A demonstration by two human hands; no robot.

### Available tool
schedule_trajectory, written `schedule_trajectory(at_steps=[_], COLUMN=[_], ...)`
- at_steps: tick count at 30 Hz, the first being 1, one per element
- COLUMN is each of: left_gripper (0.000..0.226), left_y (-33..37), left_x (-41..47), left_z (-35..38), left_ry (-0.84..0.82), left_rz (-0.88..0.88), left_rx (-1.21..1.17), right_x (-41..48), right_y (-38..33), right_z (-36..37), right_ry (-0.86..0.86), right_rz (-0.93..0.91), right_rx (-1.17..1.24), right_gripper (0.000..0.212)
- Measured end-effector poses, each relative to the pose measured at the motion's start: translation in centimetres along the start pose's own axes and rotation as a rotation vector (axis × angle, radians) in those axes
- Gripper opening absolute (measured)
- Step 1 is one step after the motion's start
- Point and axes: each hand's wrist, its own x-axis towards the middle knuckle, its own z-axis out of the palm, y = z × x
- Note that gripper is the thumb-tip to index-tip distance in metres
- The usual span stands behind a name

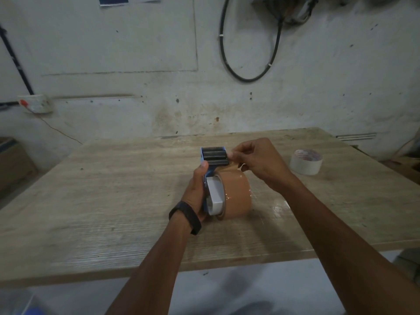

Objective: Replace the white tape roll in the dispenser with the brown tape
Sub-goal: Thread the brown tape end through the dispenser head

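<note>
I see glossy brown tape (238,196) just below my right fingertips (231,155), a blue dispenser (205,178) with black rollers, white tape (306,161) beyond them, and pale wood-grain table (91,189).

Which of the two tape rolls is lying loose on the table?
The white roll, lying flat on the table at far right, untouched. The brown roll sits mounted in the dispenser held by both hands.

The one camera sits on my head, looking forward and down over my forearms from close above the near edge of the surface (95,201), wide enough to take in its far edge and the wall (136,53) behind, with no second view to share anything.
</note>
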Motion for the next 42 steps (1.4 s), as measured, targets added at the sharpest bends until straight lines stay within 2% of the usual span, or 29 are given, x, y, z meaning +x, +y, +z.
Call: schedule_trajectory(at_steps=[5, 9, 15, 20, 24, 29, 34, 39, 42], left_gripper=[0.070, 0.078, 0.068, 0.086, 0.074, 0.086, 0.081, 0.088, 0.086], left_y=[-0.1, -0.1, -0.1, -0.2, -0.2, 0.0, 0.1, -0.2, -0.2], left_x=[0.0, 0.0, 0.0, -0.2, -0.2, -0.4, -0.2, -0.1, -0.2], left_z=[-0.1, 0.0, -0.1, 0.1, 0.3, 0.5, 0.5, 0.3, 0.2], left_ry=[0.012, 0.000, 0.024, 0.054, 0.091, 0.110, 0.162, 0.138, 0.120], left_rz=[-0.006, -0.008, -0.014, -0.057, -0.039, -0.050, -0.023, -0.022, -0.019], left_rx=[0.003, 0.018, 0.016, 0.060, 0.102, 0.114, 0.067, 0.102, 0.108], right_x=[0.0, -0.2, -0.3, -0.4, -0.9, -0.4, -0.1, 0.7, 0.7], right_y=[0.0, -0.2, -0.5, -0.2, -0.1, -0.6, -0.9, -1.2, -1.2], right_z=[-0.4, -0.9, -0.5, -0.2, 0.3, 0.0, -0.4, -1.5, -1.7], right_ry=[-0.063, -0.106, 0.004, 0.097, 0.136, 0.041, 0.035, -0.094, -0.121], right_rz=[0.042, 0.038, -0.181, -0.322, -0.442, -0.390, -0.382, -0.222, -0.301], right_rx=[0.048, -0.021, -0.288, -0.378, -0.482, -0.538, -0.526, -0.485, -0.513], right_gripper=[0.007, 0.004, 0.009, 0.013, 0.017, 0.012, 0.010, 0.011, 0.007])
